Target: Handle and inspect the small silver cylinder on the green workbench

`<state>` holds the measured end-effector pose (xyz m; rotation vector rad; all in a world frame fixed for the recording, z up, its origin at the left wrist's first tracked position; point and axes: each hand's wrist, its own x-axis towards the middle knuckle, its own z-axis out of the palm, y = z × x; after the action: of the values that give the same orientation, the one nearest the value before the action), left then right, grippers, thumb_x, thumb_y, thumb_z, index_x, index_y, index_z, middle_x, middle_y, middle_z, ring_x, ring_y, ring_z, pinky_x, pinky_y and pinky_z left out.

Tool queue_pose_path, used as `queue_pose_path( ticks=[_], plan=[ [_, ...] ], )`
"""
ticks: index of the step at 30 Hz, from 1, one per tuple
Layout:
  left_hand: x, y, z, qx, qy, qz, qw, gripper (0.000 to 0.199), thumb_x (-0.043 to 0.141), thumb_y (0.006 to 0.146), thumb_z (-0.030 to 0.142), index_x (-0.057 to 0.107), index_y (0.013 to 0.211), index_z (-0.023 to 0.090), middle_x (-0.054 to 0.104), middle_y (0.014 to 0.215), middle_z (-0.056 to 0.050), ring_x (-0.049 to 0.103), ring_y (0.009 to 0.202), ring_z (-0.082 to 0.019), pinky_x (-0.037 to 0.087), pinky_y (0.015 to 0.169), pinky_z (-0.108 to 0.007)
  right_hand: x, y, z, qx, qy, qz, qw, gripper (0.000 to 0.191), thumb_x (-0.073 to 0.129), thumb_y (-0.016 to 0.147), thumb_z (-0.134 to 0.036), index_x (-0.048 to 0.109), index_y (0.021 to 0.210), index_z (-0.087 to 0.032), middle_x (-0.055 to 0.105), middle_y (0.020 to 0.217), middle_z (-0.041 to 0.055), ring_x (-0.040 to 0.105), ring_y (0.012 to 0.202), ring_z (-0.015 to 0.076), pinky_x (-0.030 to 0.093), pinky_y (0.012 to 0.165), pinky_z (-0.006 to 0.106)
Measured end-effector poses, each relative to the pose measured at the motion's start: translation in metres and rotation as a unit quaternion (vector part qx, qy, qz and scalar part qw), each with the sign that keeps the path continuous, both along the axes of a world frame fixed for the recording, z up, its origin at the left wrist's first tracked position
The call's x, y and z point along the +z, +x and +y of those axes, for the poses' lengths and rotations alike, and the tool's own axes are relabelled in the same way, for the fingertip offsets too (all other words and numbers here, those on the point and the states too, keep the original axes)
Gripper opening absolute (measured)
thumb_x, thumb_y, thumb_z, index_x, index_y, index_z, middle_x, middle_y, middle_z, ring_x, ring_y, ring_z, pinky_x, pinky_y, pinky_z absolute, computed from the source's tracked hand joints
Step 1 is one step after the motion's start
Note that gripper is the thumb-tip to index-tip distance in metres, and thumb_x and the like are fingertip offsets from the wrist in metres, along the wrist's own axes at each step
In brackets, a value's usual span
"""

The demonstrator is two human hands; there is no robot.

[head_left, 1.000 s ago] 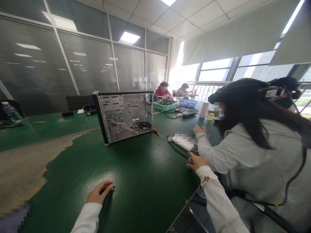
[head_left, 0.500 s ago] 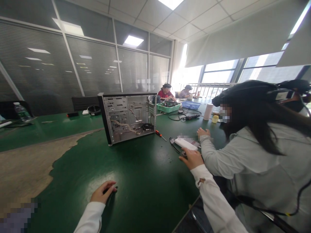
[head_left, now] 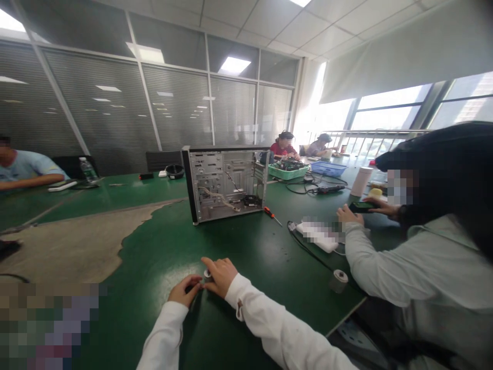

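Observation:
My right hand (head_left: 221, 277) is closed around a small round whitish thing (head_left: 208, 274), partly hidden by the fingers. My left hand (head_left: 185, 291) meets it at the fingertips, over the green table (head_left: 246, 246). The left thumb and fingers are pinched; what lies between them is too small to name. Beyond both hands stands an open computer case (head_left: 227, 185), its side off, with cables and a fan (head_left: 252, 201) inside. An orange-handled screwdriver (head_left: 272, 216) lies by the case's right corner.
A white power strip (head_left: 316, 234) and a small jar (head_left: 338, 281) lie to the right, close to a co-worker's sleeve (head_left: 370, 257). Farther back are a green basket (head_left: 288, 172), a blue basket (head_left: 328, 168) and a pink bottle (head_left: 361, 182). Bare brown patch (head_left: 77, 246) at left.
My right hand has come from beside the power strip to my left hand, now with the round whitish thing. The view has turned left; the small jar now shows. The co-worker holds a dark device.

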<state>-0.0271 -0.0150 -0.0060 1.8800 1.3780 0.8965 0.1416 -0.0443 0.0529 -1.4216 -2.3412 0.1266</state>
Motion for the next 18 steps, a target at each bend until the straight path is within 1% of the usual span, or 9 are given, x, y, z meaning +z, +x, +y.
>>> queue_pose_path(
  ticks=[3,5,6,8,9,10,11,14,18],
  plan=[
    [-0.004,-0.001,0.001,0.009,0.031,0.009,0.999,0.024,0.048,0.062,0.025,0.055,0.084,0.017,0.064,0.074,-0.003,0.058,0.075,-0.018,0.042,0.075,-0.032,-0.02,-0.012,0.013,-0.026,-0.031,0.068,0.997,0.087,0.058,0.059,-0.039,0.008,0.126,-0.014,0.052,0.099,0.011,0.046,0.092,0.0231,0.032,0.077,0.034],
    [-0.004,-0.001,0.001,0.009,0.073,0.03,0.997,0.026,0.047,0.061,0.02,0.054,0.085,0.016,0.063,0.077,-0.005,0.057,0.078,-0.019,0.041,0.076,-0.033,-0.03,-0.009,0.016,-0.026,-0.049,0.107,0.993,0.097,0.061,0.054,-0.038,0.001,0.127,-0.012,0.05,0.103,0.0115,0.044,0.096,0.0235,0.031,0.08,0.035],
    [-0.003,0.0,0.0,0.012,0.101,0.046,0.994,0.027,0.048,0.06,0.019,0.054,0.086,0.015,0.062,0.081,-0.006,0.056,0.081,-0.02,0.041,0.077,-0.035,-0.034,-0.007,0.015,-0.021,-0.055,0.123,0.991,0.099,0.062,0.053,-0.036,0.001,0.127,-0.012,0.049,0.104,0.011,0.043,0.097,0.0233,0.03,0.081,0.035],
    [0.0,0.003,-0.002,0.023,0.159,0.078,0.984,0.038,0.051,0.058,0.02,0.05,0.095,0.013,0.059,0.09,-0.01,0.053,0.086,-0.022,0.039,0.079,-0.038,-0.039,-0.001,0.013,-0.007,-0.065,0.15,0.987,0.097,0.061,0.054,-0.032,0.001,0.127,-0.013,0.048,0.105,0.0092,0.042,0.097,0.0222,0.031,0.082,0.033],
    [0.003,0.005,-0.003,0.026,0.183,0.087,0.979,0.047,0.053,0.058,0.021,0.045,0.103,0.01,0.057,0.095,-0.012,0.051,0.089,-0.023,0.038,0.08,-0.039,-0.04,0.002,0.012,-0.002,-0.068,0.162,0.985,0.094,0.06,0.054,-0.029,0.002,0.127,-0.013,0.048,0.105,0.0082,0.043,0.096,0.0214,0.031,0.082,0.033],
    [0.005,0.008,-0.004,0.015,0.202,0.092,0.975,0.055,0.054,0.058,0.022,0.04,0.109,0.009,0.054,0.1,-0.014,0.049,0.093,-0.023,0.036,0.083,-0.04,-0.041,0.003,0.011,0.002,-0.067,0.172,0.983,0.091,0.058,0.055,-0.026,0.003,0.127,-0.014,0.049,0.104,0.0071,0.043,0.095,0.0206,0.031,0.082,0.032],
    [0.008,0.01,-0.006,-0.011,0.212,0.095,0.973,0.058,0.054,0.059,0.023,0.037,0.112,0.009,0.05,0.107,-0.015,0.046,0.099,-0.023,0.034,0.086,-0.04,-0.042,0.004,0.011,0.006,-0.063,0.181,0.981,0.088,0.057,0.055,-0.022,0.005,0.127,-0.015,0.05,0.103,0.0062,0.044,0.094,0.02,0.031,0.083,0.032],
    [0.013,0.018,-0.009,-0.031,0.205,0.078,0.975,0.047,0.051,0.063,0.02,0.043,0.108,0.014,0.049,0.11,-0.012,0.043,0.103,-0.023,0.033,0.087,-0.039,-0.043,0.001,0.012,0.012,-0.049,0.194,0.98,0.081,0.052,0.054,-0.013,0.012,0.125,-0.017,0.052,0.097,0.0044,0.046,0.09,0.0191,0.032,0.082,0.031],
    [0.018,0.025,-0.012,-0.003,0.14,0.013,0.99,0.034,0.052,0.065,0.02,0.052,0.099,0.02,0.055,0.102,-0.009,0.048,0.097,-0.023,0.036,0.084,-0.037,-0.047,-0.004,0.017,-0.008,-0.057,0.201,0.978,0.077,0.048,0.052,-0.01,0.018,0.123,-0.016,0.054,0.09,0.0051,0.049,0.084,0.0199,0.035,0.077,0.032]
  ],
)
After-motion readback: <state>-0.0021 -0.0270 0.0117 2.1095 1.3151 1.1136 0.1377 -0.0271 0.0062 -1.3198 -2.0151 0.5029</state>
